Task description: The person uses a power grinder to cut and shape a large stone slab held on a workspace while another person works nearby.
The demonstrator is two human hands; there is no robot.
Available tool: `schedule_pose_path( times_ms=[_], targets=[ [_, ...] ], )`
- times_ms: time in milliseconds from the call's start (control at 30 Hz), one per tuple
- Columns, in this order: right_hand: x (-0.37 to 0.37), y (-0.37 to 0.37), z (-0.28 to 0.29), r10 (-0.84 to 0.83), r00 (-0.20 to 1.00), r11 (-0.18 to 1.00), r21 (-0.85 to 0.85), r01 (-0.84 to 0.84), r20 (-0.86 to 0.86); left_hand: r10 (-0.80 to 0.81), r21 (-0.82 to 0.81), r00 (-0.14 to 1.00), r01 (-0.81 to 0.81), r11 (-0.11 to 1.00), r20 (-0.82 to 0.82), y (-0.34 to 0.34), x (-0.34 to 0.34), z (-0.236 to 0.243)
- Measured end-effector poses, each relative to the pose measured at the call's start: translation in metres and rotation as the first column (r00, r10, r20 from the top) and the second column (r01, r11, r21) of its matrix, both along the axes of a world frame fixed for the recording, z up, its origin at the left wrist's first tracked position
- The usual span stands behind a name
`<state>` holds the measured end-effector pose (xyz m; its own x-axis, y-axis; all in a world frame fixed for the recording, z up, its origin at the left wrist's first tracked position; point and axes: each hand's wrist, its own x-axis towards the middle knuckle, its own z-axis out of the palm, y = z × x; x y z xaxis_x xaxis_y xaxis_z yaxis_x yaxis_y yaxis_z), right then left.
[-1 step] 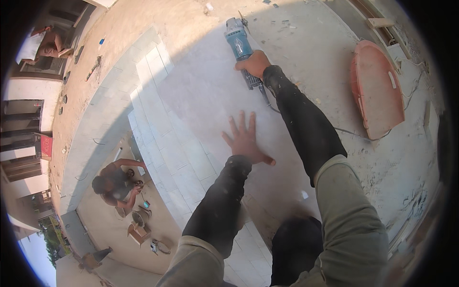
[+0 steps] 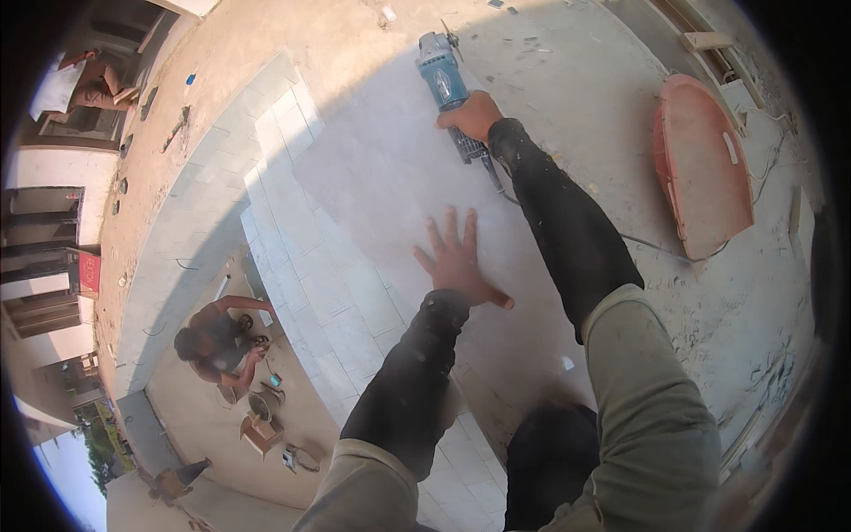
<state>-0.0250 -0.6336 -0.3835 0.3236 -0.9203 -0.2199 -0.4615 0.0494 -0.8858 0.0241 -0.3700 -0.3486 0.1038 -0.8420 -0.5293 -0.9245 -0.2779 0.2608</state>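
Note:
My right hand [image 2: 475, 116] is wrapped round the body of a teal and grey angle grinder [image 2: 442, 78] at the far end of a large pale slab [image 2: 363, 168]. The grinder's metal head points away from me, and its thin disc shows edge-on. From its rear a dark cord [image 2: 498, 184] trails off to the right. Flat on the slab, with fingers spread, lies my left hand [image 2: 461, 270], nearer to me than the grinder. A whitish dusty haze blurs the slab's surface and its near end. My dark-clothed leg [image 2: 551, 465] is beside that near end.
A dusty red plastic tub [image 2: 706, 168] lies on the right. Pale tiles [image 2: 341, 306] line the raised edge at left. Below it, a co-worker [image 2: 219, 344] crouches near a bucket [image 2: 260, 406] and a cardboard box [image 2: 261, 434]. Another person [image 2: 93, 84] is at the upper left.

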Motion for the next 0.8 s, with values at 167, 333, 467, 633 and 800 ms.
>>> schedule_pose_path(
  times_ms=[167, 333, 467, 633, 800],
  targets=[
    [0.02, -0.031, 0.001, 0.013, 0.993, 0.996, -0.087, -0.023, -0.118, 0.031, 0.067, 0.999, -0.033, 0.997, 0.026, -0.012, 0.002, 0.002],
    [0.025, -0.065, -0.009, 0.026, 0.994, 0.995, -0.088, -0.036, -0.105, 0.038, 0.097, 0.999, -0.039, 0.995, 0.016, -0.023, 0.0, 0.005],
    [0.031, -0.089, -0.008, 0.038, 0.99, 0.995, -0.084, -0.05, -0.137, 0.029, 0.089, 0.999, -0.032, 0.995, 0.03, -0.024, -0.001, 0.004],
    [0.033, -0.11, -0.008, 0.096, 0.984, 0.995, 0.013, -0.095, -0.151, 0.033, 0.108, 0.998, -0.039, 0.993, 0.056, -0.029, -0.008, 0.013],
    [0.039, -0.109, -0.006, 0.083, 0.991, 0.996, 0.022, -0.081, -0.102, 0.047, 0.099, 0.997, -0.052, 0.994, 0.054, -0.026, -0.008, 0.007]
  ],
)
